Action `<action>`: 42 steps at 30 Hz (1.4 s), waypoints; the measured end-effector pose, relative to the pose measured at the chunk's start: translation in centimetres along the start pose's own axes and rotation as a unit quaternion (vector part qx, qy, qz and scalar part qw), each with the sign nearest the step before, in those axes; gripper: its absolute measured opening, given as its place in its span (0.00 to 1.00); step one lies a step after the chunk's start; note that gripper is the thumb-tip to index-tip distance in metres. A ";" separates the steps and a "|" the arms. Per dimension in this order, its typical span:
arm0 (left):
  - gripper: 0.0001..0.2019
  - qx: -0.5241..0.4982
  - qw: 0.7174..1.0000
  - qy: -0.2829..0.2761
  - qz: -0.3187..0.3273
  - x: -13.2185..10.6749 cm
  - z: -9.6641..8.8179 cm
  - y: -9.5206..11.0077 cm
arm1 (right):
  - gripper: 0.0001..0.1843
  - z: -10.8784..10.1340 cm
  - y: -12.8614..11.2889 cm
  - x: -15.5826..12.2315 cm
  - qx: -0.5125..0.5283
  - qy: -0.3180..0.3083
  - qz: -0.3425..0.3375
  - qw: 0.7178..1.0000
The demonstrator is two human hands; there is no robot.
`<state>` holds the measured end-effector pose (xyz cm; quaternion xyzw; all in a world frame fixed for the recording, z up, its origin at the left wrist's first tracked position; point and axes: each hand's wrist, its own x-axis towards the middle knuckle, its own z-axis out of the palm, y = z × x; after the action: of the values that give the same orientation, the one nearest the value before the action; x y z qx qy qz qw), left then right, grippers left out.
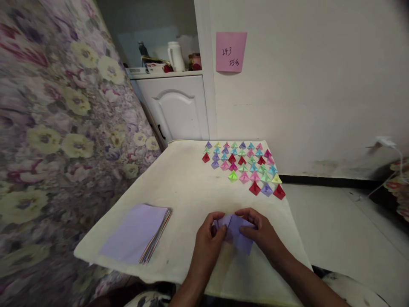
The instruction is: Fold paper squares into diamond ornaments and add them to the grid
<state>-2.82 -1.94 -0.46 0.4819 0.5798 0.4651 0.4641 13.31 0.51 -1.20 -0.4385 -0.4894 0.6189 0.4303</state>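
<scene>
A partly folded sheet of purple origami paper [240, 238] is held between my two hands, just above the near part of the table. My left hand [211, 236] pinches its left side, thumb in front and fingers behind. On the right side, my right hand [258, 228] grips the paper between thumb and fingers. A crease and overlapping flaps show near the left thumb. Farther back on the table lie rows of small folded paper pieces [243, 177] in red, purple, pink, green, blue and yellow.
A stack of coloured paper [136, 232] with a purple sheet on top lies at the table's left. The cream-covered table [182, 183] meets the wall at the back. A floral curtain [76, 140] hangs at left; a white cabinet [179, 108] stands behind.
</scene>
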 end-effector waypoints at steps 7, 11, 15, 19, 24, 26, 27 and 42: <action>0.13 -0.178 0.980 -0.048 -0.070 0.2 -0.7 0.2 | 0.14 -0.4 -0.1 -0.1 0.056 -0.003 0.012 0.998; 0.11 -0.221 0.970 -0.057 -0.088 0.3 -1.2 0.5 | 0.13 -0.8 0.0 0.2 0.045 -0.022 0.007 0.999; 0.11 -0.158 0.983 -0.057 -0.078 0.6 -1.4 -0.1 | 0.15 -1.1 0.3 0.6 -0.006 -0.051 0.009 0.999; 0.10 -0.089 0.993 -0.067 -0.050 0.9 -1.2 -0.8 | 0.19 -1.1 0.1 0.5 -0.031 -0.060 0.001 0.998; 0.10 -0.049 0.997 -0.058 -0.027 0.9 -0.9 -0.7 | 0.21 -1.1 -0.5 0.2 -0.016 -0.094 -0.004 0.995; 0.10 -0.044 0.997 -0.057 -0.026 0.8 -0.9 -0.5 | 0.19 -1.2 -0.5 0.2 -0.011 -0.099 0.003 0.995; 0.10 -0.043 0.997 -0.058 -0.027 0.8 -0.9 -0.5 | 0.18 -1.2 -0.5 0.2 -0.011 -0.096 0.005 0.995; 0.10 -0.058 0.993 -0.094 -0.033 0.4 -0.7 0.0 | 0.13 -0.6 0.1 0.3 -0.045 -0.081 0.007 0.996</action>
<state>-3.51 -1.63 -0.45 0.4766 0.5208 0.4352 0.5588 13.81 0.94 -1.39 -0.4089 -0.5471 0.6328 0.3649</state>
